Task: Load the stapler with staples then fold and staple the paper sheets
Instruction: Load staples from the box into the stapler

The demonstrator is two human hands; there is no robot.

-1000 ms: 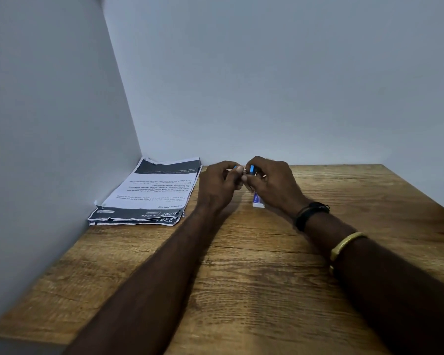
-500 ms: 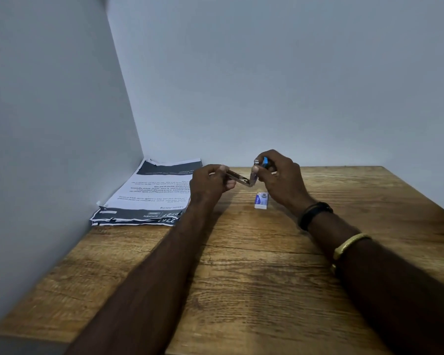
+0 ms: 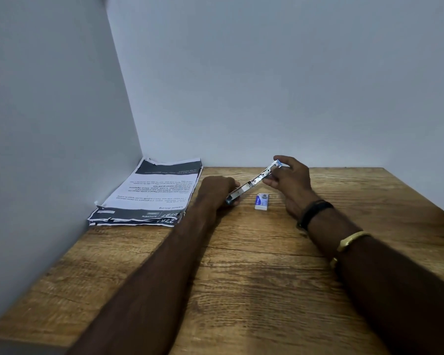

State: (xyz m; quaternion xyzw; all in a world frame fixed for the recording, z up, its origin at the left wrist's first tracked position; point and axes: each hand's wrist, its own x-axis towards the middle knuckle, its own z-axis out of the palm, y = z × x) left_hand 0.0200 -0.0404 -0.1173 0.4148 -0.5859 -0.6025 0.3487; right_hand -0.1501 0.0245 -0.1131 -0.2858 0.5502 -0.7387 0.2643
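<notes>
The stapler (image 3: 251, 183) is being held just above the table (image 3: 241, 278), near its far edge and the back wall. It is swung open into one long metal strip, slanting from lower left up to upper right, with a blue tip showing at each end.

The left hand (image 3: 217, 190) is gripping the lower end, its fingers curled round it and its underside resting on the wood. The right hand (image 3: 290, 178) is pinching the upper end between the thumb below and the forefinger above; the remaining fingers are lying loosely bent behind it.

A small white and blue staple box (image 3: 262, 201) is lying flat on the table just below the stapler, between the two hands and touching neither.

The paper sheets (image 3: 154, 193) are lying in an uneven stack in the far left corner, against the side wall, just beside the left hand.

The right forearm is wearing a black wristband (image 3: 314, 213) and a gold bangle (image 3: 351, 240).
</notes>
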